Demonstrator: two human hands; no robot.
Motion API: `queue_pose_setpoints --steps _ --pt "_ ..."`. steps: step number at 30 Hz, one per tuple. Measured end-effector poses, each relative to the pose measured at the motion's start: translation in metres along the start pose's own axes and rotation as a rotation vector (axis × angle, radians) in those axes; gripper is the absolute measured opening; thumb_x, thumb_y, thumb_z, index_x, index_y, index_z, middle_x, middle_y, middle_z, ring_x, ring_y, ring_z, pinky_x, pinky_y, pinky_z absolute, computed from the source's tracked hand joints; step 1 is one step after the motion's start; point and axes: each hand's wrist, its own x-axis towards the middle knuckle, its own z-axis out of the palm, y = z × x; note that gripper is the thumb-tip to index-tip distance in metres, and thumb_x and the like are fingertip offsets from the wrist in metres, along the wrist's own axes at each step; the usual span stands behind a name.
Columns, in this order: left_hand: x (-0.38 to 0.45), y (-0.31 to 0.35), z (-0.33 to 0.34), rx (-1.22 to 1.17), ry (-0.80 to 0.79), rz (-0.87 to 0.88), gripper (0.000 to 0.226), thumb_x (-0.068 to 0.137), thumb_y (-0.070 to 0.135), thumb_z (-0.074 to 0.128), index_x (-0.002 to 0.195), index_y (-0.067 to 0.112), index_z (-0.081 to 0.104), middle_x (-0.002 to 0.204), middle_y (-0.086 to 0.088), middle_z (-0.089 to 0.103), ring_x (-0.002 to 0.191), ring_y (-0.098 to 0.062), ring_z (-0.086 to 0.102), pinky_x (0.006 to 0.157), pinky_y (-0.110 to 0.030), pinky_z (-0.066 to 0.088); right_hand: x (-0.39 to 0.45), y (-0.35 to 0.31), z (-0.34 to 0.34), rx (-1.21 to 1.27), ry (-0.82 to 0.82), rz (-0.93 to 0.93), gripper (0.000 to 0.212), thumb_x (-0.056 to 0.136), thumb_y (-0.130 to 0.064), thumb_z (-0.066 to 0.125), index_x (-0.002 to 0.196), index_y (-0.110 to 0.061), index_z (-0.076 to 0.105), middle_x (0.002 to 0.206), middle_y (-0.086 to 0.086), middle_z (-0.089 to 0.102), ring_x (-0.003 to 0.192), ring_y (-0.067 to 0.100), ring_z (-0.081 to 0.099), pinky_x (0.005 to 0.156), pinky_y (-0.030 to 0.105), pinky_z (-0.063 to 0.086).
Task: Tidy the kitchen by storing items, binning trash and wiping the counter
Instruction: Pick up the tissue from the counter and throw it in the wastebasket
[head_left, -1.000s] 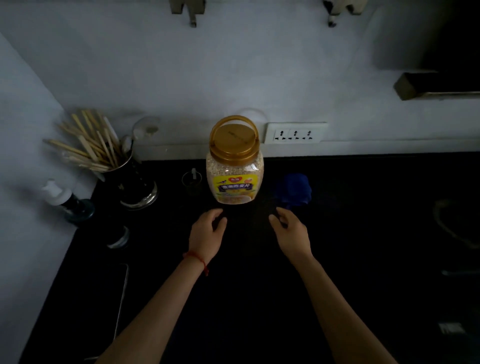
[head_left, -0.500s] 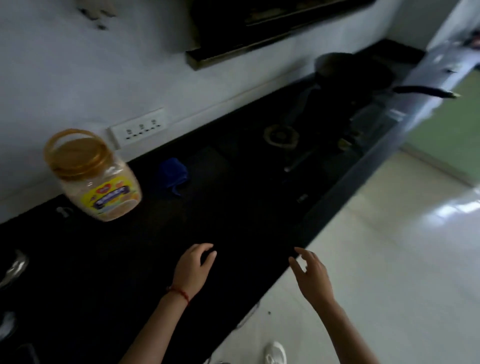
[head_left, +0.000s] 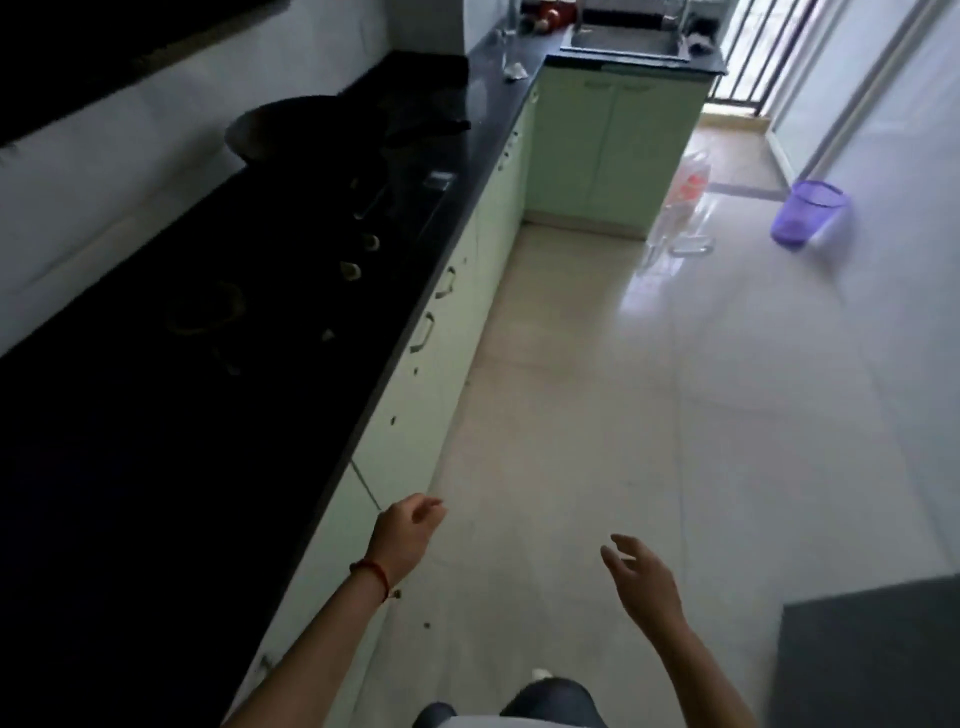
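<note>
Two hands empty, fingers loosely curled: left hand (head_left: 408, 535) by black bench (head_left: 156, 467) edge, right hand (head_left: 647, 584) over tiled floor (head_left: 623, 389). Wok (head_left: 291, 127) at 11 o'clock on bench. Purple bin (head_left: 808, 212) at 2 o'clock on floor. Sink (head_left: 623, 39) at 12 o'clock.

- A long black counter (head_left: 156, 467) runs up the left of the frame, above pale green cabinets (head_left: 447, 332).
- A dark wok (head_left: 291, 127) sits on the hob at upper left.
- The left hand (head_left: 408, 535) and right hand (head_left: 644, 582) hang empty over the tiled floor (head_left: 649, 415) at lower centre, fingers loosely curled.
- A purple bin (head_left: 808, 210) stands at upper right, near a plastic bag (head_left: 685, 197).
- A sink (head_left: 623, 39) lies at top centre.
</note>
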Motion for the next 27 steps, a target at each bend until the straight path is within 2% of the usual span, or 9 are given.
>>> queue_pose_setpoints --steps 5,10,15,17,21,24,27 --pt "0.042 0.023 0.075 0.012 -0.095 -0.129 0.025 0.086 0.02 0.058 0.1 0.0 0.065 0.099 -0.017 0.069 0.097 -0.028 0.063 0.085 -0.032 0.047 0.031 0.063 -0.059 0.071 0.025 0.192 0.036 0.091 -0.025 0.054 0.122 -0.005 0.055 0.124 0.016 0.061 0.112 0.028 0.057 0.09 0.031 0.043" --pt "0.08 0.042 0.112 -0.035 -0.122 -0.235 0.009 0.086 0.016 0.057 0.08 0.011 0.062 0.081 -0.009 0.063 0.081 -0.022 0.057 0.072 -0.027 0.041 0.076 0.086 -0.095 0.119 0.025 0.303 0.034 0.091 -0.022 0.053 0.12 -0.005 0.056 0.121 0.016 0.062 0.111 0.028 0.057 0.09 0.032 0.043" --pt "0.14 0.045 0.121 -0.028 -0.094 -0.341 0.018 0.086 0.016 0.058 0.069 0.011 0.062 0.076 -0.011 0.064 0.077 -0.024 0.059 0.072 -0.031 0.043 0.159 0.066 -0.111 0.171 -0.028 0.328 0.034 0.09 -0.024 0.054 0.12 -0.007 0.057 0.117 0.014 0.064 0.104 0.027 0.061 0.089 0.035 0.046" --pt "0.171 0.047 0.122 -0.037 -0.066 -0.382 0.023 0.086 0.016 0.058 0.064 0.011 0.062 0.075 -0.013 0.065 0.074 -0.024 0.058 0.072 -0.032 0.043 0.202 0.052 -0.116 0.183 -0.044 0.33 0.034 0.09 -0.024 0.055 0.119 -0.007 0.057 0.115 0.013 0.065 0.102 0.027 0.062 0.085 0.032 0.045" --pt "0.24 0.078 0.126 -0.085 -0.043 -0.462 0.018 0.087 0.014 0.056 0.071 0.008 0.061 0.08 -0.014 0.063 0.077 -0.025 0.057 0.068 -0.029 0.041 0.284 0.018 -0.136 0.268 -0.057 0.372 0.033 0.09 -0.021 0.054 0.118 -0.003 0.057 0.101 0.009 0.062 0.086 0.025 0.061 0.069 0.028 0.043" --pt "0.297 0.117 0.137 -0.083 -0.071 -0.49 0.021 0.087 0.012 0.055 0.066 0.01 0.058 0.076 -0.012 0.061 0.072 -0.023 0.054 0.057 -0.024 0.036 0.335 0.0 -0.157 0.282 -0.027 0.408 0.032 0.09 -0.022 0.054 0.116 -0.004 0.058 0.098 0.008 0.061 0.083 0.023 0.061 0.075 0.031 0.044" --pt "0.361 0.165 0.154 -0.06 -0.125 -0.469 0.023 0.087 0.014 0.055 0.064 0.014 0.058 0.075 -0.01 0.061 0.068 -0.022 0.053 0.054 -0.023 0.036 0.383 -0.008 -0.177 0.323 0.005 0.429 0.032 0.091 -0.02 0.053 0.117 -0.002 0.057 0.099 0.009 0.061 0.084 0.024 0.061 0.082 0.038 0.047"
